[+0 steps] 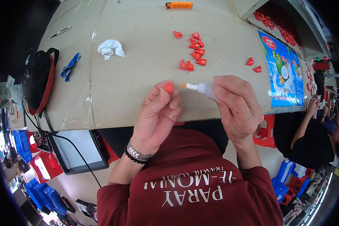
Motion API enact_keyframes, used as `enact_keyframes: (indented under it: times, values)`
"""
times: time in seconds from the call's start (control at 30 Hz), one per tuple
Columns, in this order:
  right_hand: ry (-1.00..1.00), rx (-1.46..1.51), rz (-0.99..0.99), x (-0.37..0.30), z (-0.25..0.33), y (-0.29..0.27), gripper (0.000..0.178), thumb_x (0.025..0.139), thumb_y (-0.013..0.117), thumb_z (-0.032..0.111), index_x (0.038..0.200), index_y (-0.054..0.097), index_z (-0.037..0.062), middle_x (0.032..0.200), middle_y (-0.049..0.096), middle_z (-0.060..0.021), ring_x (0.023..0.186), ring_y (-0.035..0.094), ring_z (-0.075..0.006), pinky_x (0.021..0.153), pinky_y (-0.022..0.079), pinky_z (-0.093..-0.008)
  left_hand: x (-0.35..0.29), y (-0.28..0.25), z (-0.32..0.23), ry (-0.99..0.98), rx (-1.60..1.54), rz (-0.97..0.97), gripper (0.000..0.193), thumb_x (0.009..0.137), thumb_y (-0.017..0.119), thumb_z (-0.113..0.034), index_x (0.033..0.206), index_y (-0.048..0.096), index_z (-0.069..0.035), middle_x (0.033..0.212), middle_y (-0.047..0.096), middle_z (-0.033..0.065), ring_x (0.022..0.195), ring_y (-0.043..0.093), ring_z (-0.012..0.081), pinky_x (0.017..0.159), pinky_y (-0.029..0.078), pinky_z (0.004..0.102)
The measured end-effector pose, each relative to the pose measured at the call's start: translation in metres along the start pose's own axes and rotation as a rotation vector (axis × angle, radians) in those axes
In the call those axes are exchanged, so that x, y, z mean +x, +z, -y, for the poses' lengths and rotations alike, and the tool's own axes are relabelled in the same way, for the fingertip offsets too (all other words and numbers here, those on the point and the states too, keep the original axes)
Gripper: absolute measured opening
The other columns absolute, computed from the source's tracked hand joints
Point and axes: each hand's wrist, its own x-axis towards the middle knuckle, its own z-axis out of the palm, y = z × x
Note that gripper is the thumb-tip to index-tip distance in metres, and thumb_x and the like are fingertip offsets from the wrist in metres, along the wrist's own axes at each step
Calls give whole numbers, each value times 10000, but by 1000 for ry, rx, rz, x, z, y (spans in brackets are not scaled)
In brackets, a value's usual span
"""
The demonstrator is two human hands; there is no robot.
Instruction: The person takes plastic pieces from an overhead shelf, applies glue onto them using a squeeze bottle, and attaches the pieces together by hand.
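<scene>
My left hand (156,113) pinches a small red plastic part (169,87), its round face turned up, between thumb and fingers. From the right, my right hand (240,107) grips a white squeeze bottle (206,89). The bottle lies nearly level, and its thin amber tip (183,86) points at the red part, close beside it; I cannot tell whether they touch. Beyond my hands, several similar red parts (196,55) lie in a loose cluster on the table. Two more red parts (250,61) rest farther right.
On the covered table (139,75) are a crumpled white tissue (110,49), a blue cloth strip (70,67), a pen-like tool (61,31), an orange box (179,5) and a black bag (41,81). A blue printed sheet (282,71) lies right, below a shelf with red parts. Another person (305,135) sits at right.
</scene>
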Motion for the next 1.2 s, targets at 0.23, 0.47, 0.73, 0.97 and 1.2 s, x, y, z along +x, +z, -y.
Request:
enact_keyframes:
  times: [0.23,0.47,0.73,0.97,1.2]
  values:
    - [46,4,51,1,4,-1,245,662,694,-142,881,659,-40,937,667,-147,854,653,-276,734,542,-329,0,-1,1,14,3,13,229,903,624,-129,1116,590,-52,903,576,12,728,481,111,594,402,240]
    - [40,0,59,1,4,1,243,659,698,-140,877,656,-42,934,665,-149,852,653,-276,729,543,-327,1,0,0,22,32,17,221,896,631,-117,1104,592,-55,897,592,3,722,478,106,594,394,238]
    - [27,3,55,1,3,1,251,657,698,-140,883,653,-40,937,666,-150,849,653,-283,729,543,-336,0,-2,0,95,106,-8,239,873,648,-79,1100,573,-69,952,610,26,716,463,107,590,382,233]
    - [3,6,-3,1,4,2,293,585,669,-111,867,656,-29,881,637,-131,792,636,-296,662,535,-348,1,-2,-2,225,240,-30,235,857,656,-49,1068,562,-91,1041,636,57,682,434,93,583,369,240]
    - [39,17,57,1,7,0,286,643,699,-152,901,653,-37,944,667,-151,856,653,-281,731,546,-332,1,0,-2,230,266,-27,217,861,655,-53,1050,555,-91,1044,636,48,669,431,85,584,365,240]
